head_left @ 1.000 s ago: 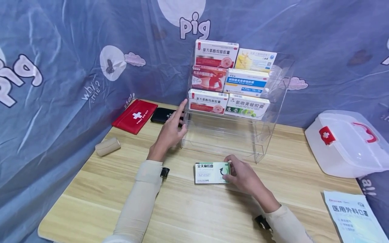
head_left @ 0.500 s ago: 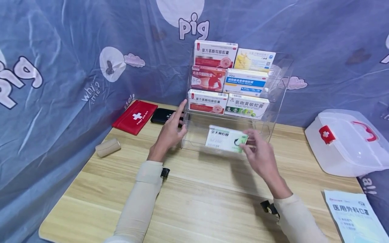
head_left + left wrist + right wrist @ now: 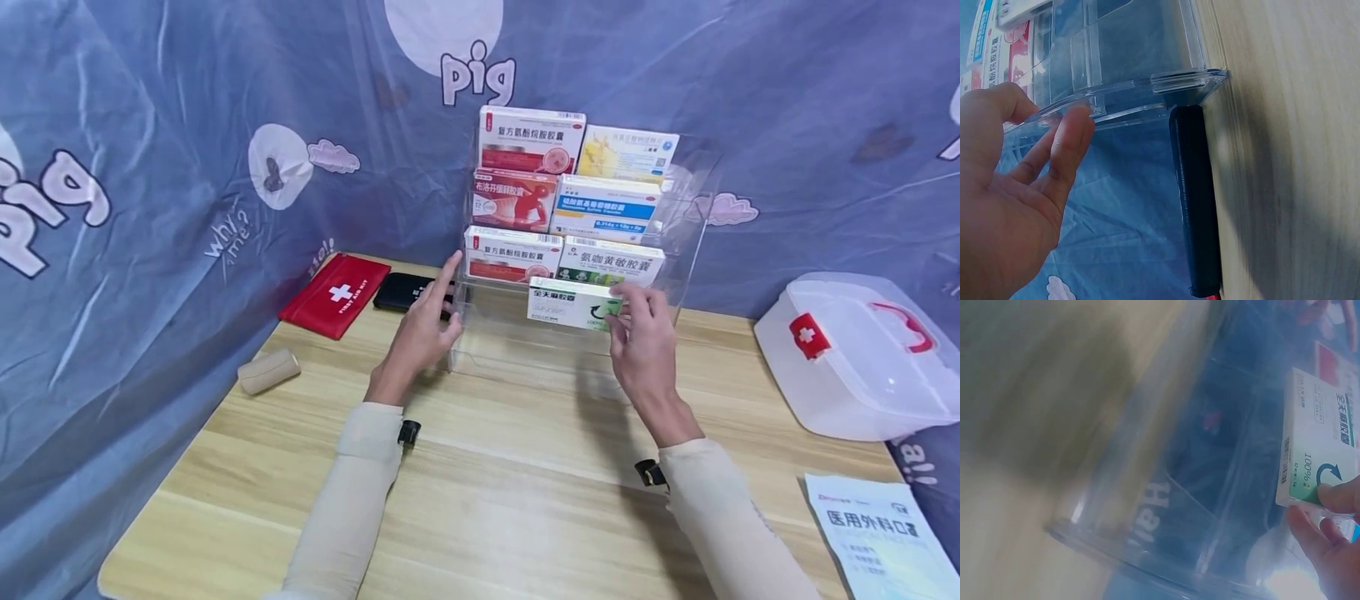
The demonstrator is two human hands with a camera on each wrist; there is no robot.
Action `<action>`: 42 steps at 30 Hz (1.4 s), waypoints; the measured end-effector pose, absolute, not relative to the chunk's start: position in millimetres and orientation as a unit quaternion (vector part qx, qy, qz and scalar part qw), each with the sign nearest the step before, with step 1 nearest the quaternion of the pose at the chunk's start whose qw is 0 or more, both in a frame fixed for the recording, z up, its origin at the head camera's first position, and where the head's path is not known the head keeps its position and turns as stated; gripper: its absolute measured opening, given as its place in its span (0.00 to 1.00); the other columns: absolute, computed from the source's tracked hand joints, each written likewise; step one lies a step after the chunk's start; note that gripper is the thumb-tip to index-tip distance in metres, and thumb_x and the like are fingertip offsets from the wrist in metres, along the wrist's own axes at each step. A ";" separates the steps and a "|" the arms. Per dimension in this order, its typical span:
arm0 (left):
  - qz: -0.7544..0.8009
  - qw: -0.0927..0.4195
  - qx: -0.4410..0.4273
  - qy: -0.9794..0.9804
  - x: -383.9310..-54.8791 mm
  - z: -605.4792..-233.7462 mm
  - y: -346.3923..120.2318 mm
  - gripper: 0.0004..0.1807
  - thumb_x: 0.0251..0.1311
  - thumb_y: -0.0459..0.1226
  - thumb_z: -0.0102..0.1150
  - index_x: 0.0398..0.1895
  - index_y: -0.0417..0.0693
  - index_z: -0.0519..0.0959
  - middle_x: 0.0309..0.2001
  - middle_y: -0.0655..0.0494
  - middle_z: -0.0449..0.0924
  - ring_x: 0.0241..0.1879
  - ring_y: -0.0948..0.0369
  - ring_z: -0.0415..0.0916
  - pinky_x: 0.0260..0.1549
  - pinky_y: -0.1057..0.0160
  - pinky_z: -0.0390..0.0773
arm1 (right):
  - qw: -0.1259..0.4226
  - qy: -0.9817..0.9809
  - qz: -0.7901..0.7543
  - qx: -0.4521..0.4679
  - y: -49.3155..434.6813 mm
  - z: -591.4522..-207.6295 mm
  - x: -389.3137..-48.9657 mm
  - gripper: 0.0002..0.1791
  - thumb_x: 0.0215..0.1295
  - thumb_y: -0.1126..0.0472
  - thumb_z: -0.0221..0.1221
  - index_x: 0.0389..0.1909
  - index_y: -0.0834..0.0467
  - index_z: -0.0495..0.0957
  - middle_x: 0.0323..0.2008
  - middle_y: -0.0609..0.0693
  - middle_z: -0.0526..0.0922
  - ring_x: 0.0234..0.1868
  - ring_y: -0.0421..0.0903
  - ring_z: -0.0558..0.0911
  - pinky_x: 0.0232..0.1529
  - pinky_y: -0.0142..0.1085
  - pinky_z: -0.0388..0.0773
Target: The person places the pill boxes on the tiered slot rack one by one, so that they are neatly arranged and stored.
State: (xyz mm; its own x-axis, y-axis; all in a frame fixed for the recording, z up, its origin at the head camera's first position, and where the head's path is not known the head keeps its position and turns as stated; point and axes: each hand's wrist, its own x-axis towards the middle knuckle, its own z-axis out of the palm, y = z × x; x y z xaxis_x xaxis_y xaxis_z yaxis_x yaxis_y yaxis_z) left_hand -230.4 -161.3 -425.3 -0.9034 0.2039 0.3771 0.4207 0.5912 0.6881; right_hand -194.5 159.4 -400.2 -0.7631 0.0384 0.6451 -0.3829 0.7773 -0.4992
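My right hand (image 3: 647, 346) pinches the right end of a white and green medicine box (image 3: 567, 305) between thumb and fingers. The box is held up at the front of the clear acrylic display rack (image 3: 495, 354), just below the lowest filled row. In the right wrist view the medicine box (image 3: 1317, 425) shows its green end under the thumb. My left hand (image 3: 422, 329) rests against the rack's left side, index finger straight. Up close in the left wrist view, the left hand (image 3: 1029, 181) touches the rack's clear edge (image 3: 1129, 112) with its fingertips.
Several medicine boxes (image 3: 513, 254) fill the rack's upper rows. On the left lie a red first aid pouch (image 3: 335, 295), a black case (image 3: 405, 292) and a tan roll (image 3: 268, 372). At right are a translucent first aid box (image 3: 847, 375) and a mask packet (image 3: 870, 533).
My right hand has lifted the medicine box off the table and carried it up and away from me to the rack. The left hand has stayed at the rack's side.
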 end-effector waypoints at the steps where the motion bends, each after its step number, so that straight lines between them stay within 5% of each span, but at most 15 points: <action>1: -0.416 0.131 -0.177 -0.882 -230.2 -424.2 -161.5 0.56 0.69 0.28 0.59 0.89 0.77 0.43 0.67 0.44 0.77 0.54 0.50 0.83 0.51 0.46 0.86 | 0.326 -0.885 0.319 0.098 158.5 -402.0 -195.6 0.22 0.66 0.79 0.64 0.59 0.64 0.79 0.53 0.69 0.75 0.49 0.67 0.85 0.52 0.57 0.87; 15: -0.416 0.131 -0.175 -0.883 -231.6 -420.2 -164.2 0.56 0.69 0.28 0.60 0.89 0.77 0.43 0.68 0.43 0.76 0.54 0.49 0.84 0.53 0.45 0.86 | 0.260 -0.897 0.345 0.097 126.2 -416.8 -202.1 0.24 0.69 0.76 0.63 0.64 0.60 0.77 0.63 0.67 0.70 0.49 0.65 0.88 0.47 0.52 0.90; 31: -0.419 0.129 -0.179 -0.881 -233.5 -423.2 -160.3 0.55 0.69 0.28 0.60 0.89 0.76 0.44 0.67 0.44 0.77 0.53 0.50 0.83 0.53 0.46 0.85 | 0.225 -0.909 0.306 0.171 94.8 -419.5 -204.6 0.34 0.69 0.69 0.69 0.74 0.60 0.72 0.62 0.66 0.69 0.54 0.61 0.86 0.56 0.48 0.88; 34: -0.420 0.126 -0.176 -0.881 -232.9 -423.6 -159.3 0.56 0.69 0.28 0.60 0.89 0.77 0.44 0.67 0.45 0.77 0.53 0.51 0.83 0.53 0.47 0.85 | 0.193 -0.919 0.300 0.169 97.8 -416.3 -200.2 0.40 0.71 0.66 0.68 0.81 0.54 0.65 0.66 0.66 0.68 0.52 0.60 0.85 0.53 0.50 0.89; 39: -0.414 0.122 -0.175 -0.885 -232.7 -420.8 -159.7 0.56 0.70 0.29 0.60 0.88 0.80 0.43 0.66 0.46 0.77 0.53 0.51 0.83 0.52 0.47 0.84 | 0.138 -0.934 0.293 0.149 111.1 -403.8 -184.9 0.50 0.73 0.60 0.67 0.88 0.45 0.49 0.77 0.66 0.63 0.63 0.67 0.80 0.58 0.60 0.86; 42: -0.412 0.138 -0.175 -0.884 -232.2 -418.8 -162.1 0.53 0.71 0.33 0.62 0.88 0.78 0.44 0.66 0.46 0.77 0.56 0.51 0.81 0.53 0.46 0.85 | 0.143 -0.937 0.289 0.134 127.3 -396.2 -173.6 0.47 0.75 0.59 0.65 0.88 0.49 0.51 0.80 0.66 0.61 0.65 0.70 0.78 0.64 0.66 0.80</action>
State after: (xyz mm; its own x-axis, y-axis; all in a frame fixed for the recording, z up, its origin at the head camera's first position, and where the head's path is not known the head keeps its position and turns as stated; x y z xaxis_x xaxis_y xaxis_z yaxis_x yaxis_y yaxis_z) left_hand -232.2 -162.1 -418.8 -0.9012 0.1949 0.3871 0.4219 0.5990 0.6806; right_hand -173.6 127.3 -396.2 -0.9232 -0.1693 0.3451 -0.3344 0.7964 -0.5038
